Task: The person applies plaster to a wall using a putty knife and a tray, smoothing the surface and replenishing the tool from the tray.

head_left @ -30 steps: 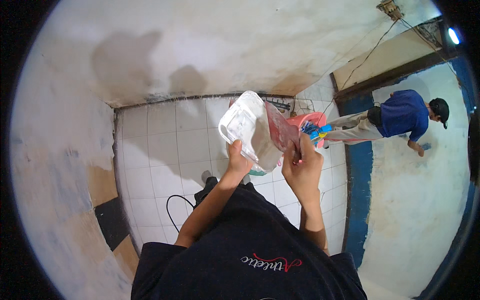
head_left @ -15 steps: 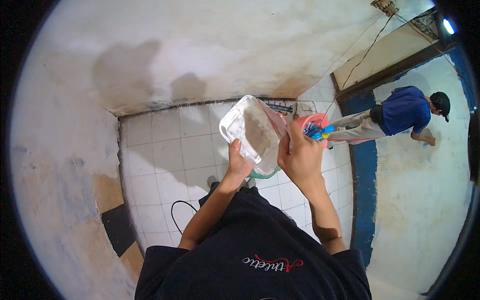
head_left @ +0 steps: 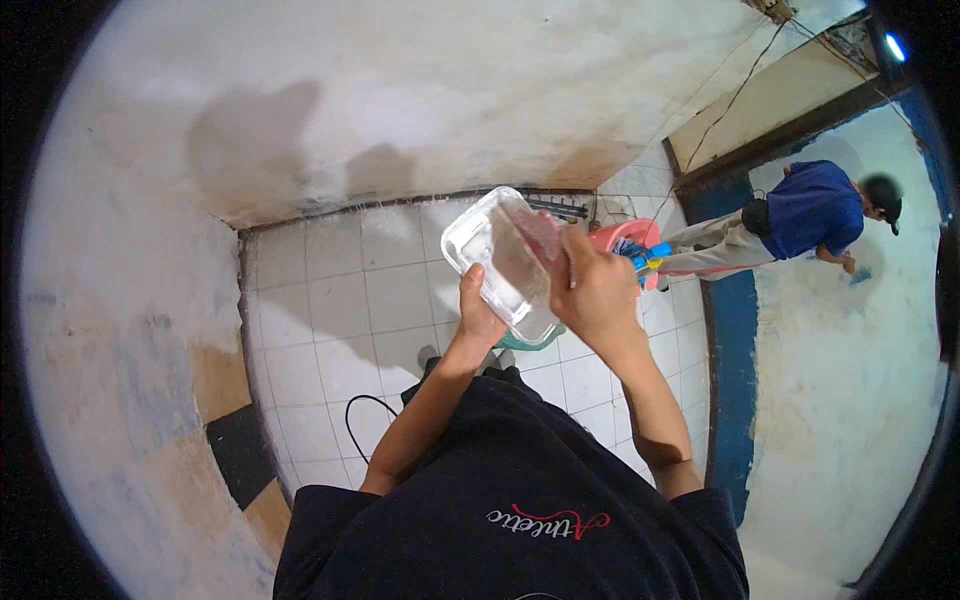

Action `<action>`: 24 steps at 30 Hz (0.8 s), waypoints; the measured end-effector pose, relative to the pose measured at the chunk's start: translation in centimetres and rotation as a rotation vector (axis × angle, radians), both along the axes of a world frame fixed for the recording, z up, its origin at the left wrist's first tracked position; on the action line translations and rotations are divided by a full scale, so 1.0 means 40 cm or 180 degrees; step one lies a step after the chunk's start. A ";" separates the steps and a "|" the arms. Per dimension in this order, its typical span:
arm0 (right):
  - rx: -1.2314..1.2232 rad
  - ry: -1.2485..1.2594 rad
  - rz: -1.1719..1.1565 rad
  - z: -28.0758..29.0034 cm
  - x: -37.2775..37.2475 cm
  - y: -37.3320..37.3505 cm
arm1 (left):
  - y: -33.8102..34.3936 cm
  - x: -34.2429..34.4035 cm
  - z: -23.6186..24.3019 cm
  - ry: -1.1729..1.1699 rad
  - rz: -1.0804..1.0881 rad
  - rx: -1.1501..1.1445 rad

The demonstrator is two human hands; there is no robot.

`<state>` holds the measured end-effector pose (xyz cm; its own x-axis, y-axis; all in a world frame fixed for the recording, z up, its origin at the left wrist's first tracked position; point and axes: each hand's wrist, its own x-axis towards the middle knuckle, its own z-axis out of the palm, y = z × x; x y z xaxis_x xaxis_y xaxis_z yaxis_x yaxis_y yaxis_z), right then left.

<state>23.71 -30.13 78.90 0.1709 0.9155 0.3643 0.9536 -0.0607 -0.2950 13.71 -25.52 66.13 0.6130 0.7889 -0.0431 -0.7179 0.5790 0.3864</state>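
- Centrally, a clear plastic tub (head_left: 497,262), rounded-rectangular and glossy, is tilted above the white tiled floor (head_left: 330,300).
- Left hand (head_left: 478,312) grips its 6 o'clock edge.
- Right hand (head_left: 592,290) clasps its 3 o'clock side.
- Pink basin (head_left: 625,236) at 2 o'clock.
- Person in blue (head_left: 810,215) beyond, by rough plaster.

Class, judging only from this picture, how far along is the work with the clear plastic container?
Done: the clear plastic container is off the floor and tilted. In hand: the left hand grips its lower edge while the right hand presses inside or against its far side; whether that hand holds a cloth cannot be told. Left: the container is not yet set down, and the pink basin sits beyond on the white tiled floor.
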 end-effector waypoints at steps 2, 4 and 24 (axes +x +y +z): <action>0.0042 0.0002 -0.0083 0.002 0.001 -0.005 | -0.005 0.001 -0.003 -0.0008 0.0006 0.0060; -0.0124 -0.0079 0.0015 -0.028 -0.004 -0.007 | -0.004 0.001 -0.009 -0.0106 -0.0068 0.0000; 0.0063 0.0166 -0.0231 -0.011 -0.050 -0.051 | -0.026 -0.007 -0.027 0.0034 -0.0003 0.0327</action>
<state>21.72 -32.15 78.47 0.2557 0.8927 0.3710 0.9302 -0.1227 -0.3459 13.41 -26.56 65.04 0.6136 0.7890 0.0313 -0.7130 0.5366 0.4514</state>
